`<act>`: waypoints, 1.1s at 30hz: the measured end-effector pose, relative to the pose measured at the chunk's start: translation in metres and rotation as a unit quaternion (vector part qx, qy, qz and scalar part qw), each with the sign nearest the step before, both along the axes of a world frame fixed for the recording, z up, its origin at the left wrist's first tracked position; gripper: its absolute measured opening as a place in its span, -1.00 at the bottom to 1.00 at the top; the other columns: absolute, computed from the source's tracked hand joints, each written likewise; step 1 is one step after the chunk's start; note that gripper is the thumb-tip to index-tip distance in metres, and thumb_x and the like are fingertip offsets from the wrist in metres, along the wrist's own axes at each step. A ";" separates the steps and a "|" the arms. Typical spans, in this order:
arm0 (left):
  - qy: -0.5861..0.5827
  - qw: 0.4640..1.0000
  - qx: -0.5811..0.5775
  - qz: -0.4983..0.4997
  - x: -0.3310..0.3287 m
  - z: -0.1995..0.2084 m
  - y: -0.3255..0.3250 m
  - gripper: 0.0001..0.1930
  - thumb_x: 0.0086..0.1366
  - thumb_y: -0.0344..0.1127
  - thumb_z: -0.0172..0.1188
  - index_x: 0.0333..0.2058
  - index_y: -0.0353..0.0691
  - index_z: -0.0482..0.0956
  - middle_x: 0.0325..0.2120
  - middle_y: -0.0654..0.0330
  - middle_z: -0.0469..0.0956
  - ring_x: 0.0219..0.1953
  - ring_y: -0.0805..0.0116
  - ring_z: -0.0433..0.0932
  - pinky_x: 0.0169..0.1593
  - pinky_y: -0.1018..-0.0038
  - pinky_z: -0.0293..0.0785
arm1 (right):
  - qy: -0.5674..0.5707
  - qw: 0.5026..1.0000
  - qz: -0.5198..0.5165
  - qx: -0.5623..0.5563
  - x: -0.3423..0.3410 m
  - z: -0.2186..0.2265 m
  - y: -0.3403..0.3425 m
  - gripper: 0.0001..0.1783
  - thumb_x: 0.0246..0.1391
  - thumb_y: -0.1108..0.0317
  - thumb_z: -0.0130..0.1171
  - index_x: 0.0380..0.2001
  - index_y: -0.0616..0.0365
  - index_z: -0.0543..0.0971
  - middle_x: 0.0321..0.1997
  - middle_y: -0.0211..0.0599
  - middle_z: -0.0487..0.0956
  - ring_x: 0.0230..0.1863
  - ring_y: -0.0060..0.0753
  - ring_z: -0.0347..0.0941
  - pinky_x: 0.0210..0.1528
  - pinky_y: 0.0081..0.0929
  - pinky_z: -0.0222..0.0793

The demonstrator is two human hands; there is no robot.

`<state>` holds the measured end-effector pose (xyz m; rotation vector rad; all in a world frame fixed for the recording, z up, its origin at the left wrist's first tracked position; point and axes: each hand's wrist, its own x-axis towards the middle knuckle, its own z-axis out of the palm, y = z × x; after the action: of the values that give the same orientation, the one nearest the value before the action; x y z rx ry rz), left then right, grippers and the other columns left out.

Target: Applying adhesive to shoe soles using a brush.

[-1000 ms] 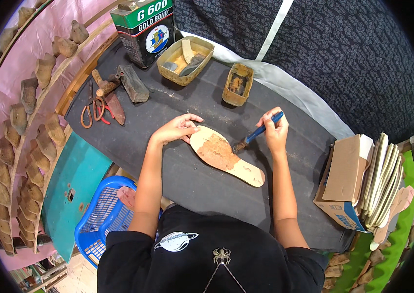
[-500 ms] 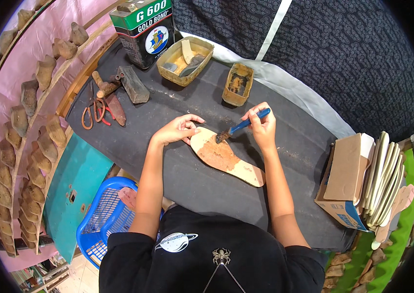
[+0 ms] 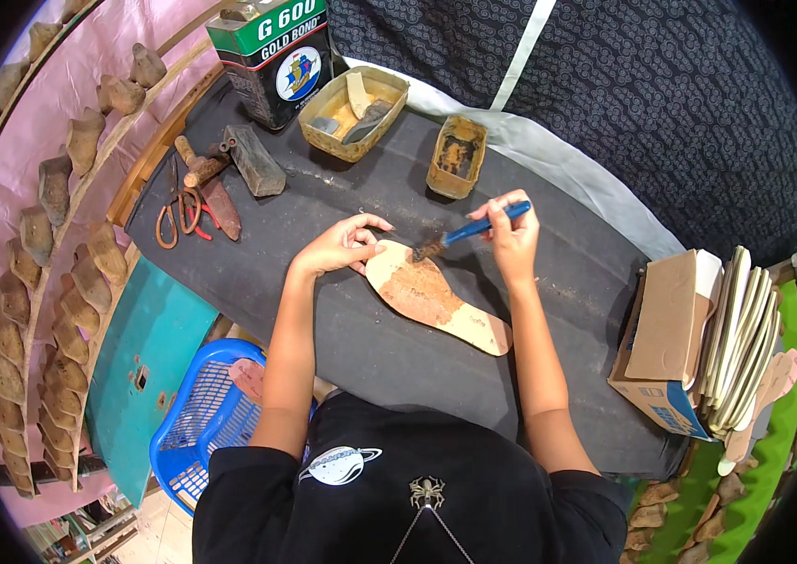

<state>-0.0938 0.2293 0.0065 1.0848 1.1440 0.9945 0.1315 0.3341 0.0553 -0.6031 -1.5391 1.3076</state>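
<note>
A tan insole (image 3: 422, 296) lies slantwise on the dark work table, its wide end up to the left. A brown wet-looking coat covers much of its middle. My left hand (image 3: 342, 246) pinches the rim of the wide end between thumb and fingers. In my right hand (image 3: 513, 233) is a blue-handled brush (image 3: 475, 226), its dark bristles touching the insole near the upper edge. Beyond my hands stands a small crusted tub (image 3: 457, 158), dark inside.
A larger tub (image 3: 353, 113) with scraps sits beside a green-and-black can (image 3: 276, 66). At left lie a hammer (image 3: 199, 164), scissors (image 3: 182, 209) and a dark block (image 3: 255, 160). A cardboard box (image 3: 666, 338) stands at right with stacked pale soles (image 3: 741, 348). A blue basket (image 3: 215, 418) is below left.
The brush has tilted flatter, and my right hand has shifted slightly right and up. Its bristles have moved a little toward the insole's upper edge. My left hand keeps its grip.
</note>
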 end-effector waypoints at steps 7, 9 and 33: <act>-0.005 1.000 -0.003 0.002 0.001 0.001 -0.001 -0.61 0.07 -0.35 0.10 -0.11 -0.25 0.26 -0.57 0.38 0.38 -0.54 0.72 0.35 -0.54 0.80 0.38 | -0.013 0.999 0.039 0.012 0.005 -0.010 -0.005 -0.84 0.00 0.34 -0.01 -0.52 0.13 0.26 -0.57 -0.34 0.46 -0.61 -0.72 0.29 -0.59 -0.77 0.21; -0.005 1.000 -0.001 0.004 0.000 0.001 -0.001 -0.61 0.07 -0.34 0.10 -0.12 -0.25 0.26 -0.57 0.38 0.38 -0.53 0.72 0.35 -0.54 0.80 0.38 | -0.036 0.999 0.020 0.014 0.015 -0.009 -0.006 -0.85 -0.01 0.35 -0.02 -0.53 0.13 0.26 -0.58 -0.34 0.46 -0.62 -0.73 0.27 -0.60 -0.78 0.18; -0.110 0.982 0.038 0.149 0.002 -0.010 0.005 -0.68 0.17 -0.36 -0.05 -0.09 -0.25 0.22 -0.39 0.30 0.44 -0.37 0.62 0.42 -0.34 0.69 0.35 | -0.003 0.971 -0.156 0.181 -0.024 -0.001 0.074 -0.86 -0.04 0.41 0.05 -0.45 0.21 0.32 -0.49 -0.33 0.46 -0.50 -0.67 0.36 -0.49 -0.69 0.27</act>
<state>-0.0918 0.2339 -0.0036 0.8512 1.1128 1.3660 0.1074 0.4084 0.0539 -0.5841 -1.5651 0.7654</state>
